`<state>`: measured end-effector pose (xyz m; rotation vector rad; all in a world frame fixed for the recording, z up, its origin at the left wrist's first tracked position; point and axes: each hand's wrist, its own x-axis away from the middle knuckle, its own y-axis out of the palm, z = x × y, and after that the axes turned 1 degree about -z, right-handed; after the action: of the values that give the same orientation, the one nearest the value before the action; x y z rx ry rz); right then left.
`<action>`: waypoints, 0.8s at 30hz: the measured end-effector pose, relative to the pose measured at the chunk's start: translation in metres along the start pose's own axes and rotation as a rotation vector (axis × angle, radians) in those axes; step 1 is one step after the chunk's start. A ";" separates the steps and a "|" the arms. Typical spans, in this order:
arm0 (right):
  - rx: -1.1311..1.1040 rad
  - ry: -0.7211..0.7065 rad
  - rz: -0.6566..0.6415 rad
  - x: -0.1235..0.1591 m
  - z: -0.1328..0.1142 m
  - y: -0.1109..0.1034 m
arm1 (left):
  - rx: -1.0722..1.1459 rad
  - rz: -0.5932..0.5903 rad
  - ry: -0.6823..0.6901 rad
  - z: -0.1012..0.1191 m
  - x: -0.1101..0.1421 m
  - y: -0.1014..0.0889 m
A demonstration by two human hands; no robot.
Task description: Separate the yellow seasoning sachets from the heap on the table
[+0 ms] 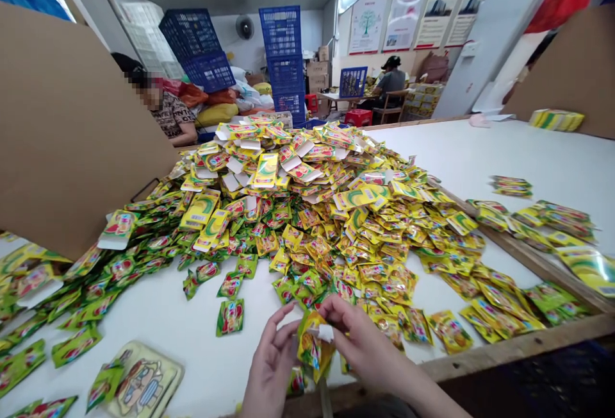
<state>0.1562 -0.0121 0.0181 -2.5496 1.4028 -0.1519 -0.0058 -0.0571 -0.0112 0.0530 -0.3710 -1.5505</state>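
Low in front of me, a yellow candy packet (314, 349) is held up between both hands. My left hand (273, 363) has its fingers curled against the packet's left side. The fingers and thumb of my right hand (362, 344) close on its upper right edge, and something white (325, 333) shows at that thumb tip. Right behind my hands lie loose green packets (302, 286) and yellow packets (394, 283). A single green packet (230, 317) lies flat to the left of my left hand.
A heap of small printed boxes (266, 171) rises on the white table (202, 322). Brown cardboard (72, 129) stands at left above a cartoon-printed case (148, 379). A wooden strip (509, 251) divides the table at right. Co-workers sit at the left (173, 113) and far back (393, 84).
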 end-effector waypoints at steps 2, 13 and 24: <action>0.076 -0.020 0.022 0.002 -0.001 -0.002 | 0.008 -0.043 0.007 -0.006 0.004 0.004; 0.297 0.061 0.031 0.009 0.009 -0.024 | -0.934 0.124 0.320 0.027 -0.009 -0.057; 0.000 0.090 0.195 0.013 0.026 -0.034 | -1.437 0.321 0.329 0.102 -0.117 -0.103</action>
<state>0.1960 -0.0019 0.0011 -2.4152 1.6748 -0.2355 -0.1295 0.0743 0.0349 -0.8143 0.9840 -1.1582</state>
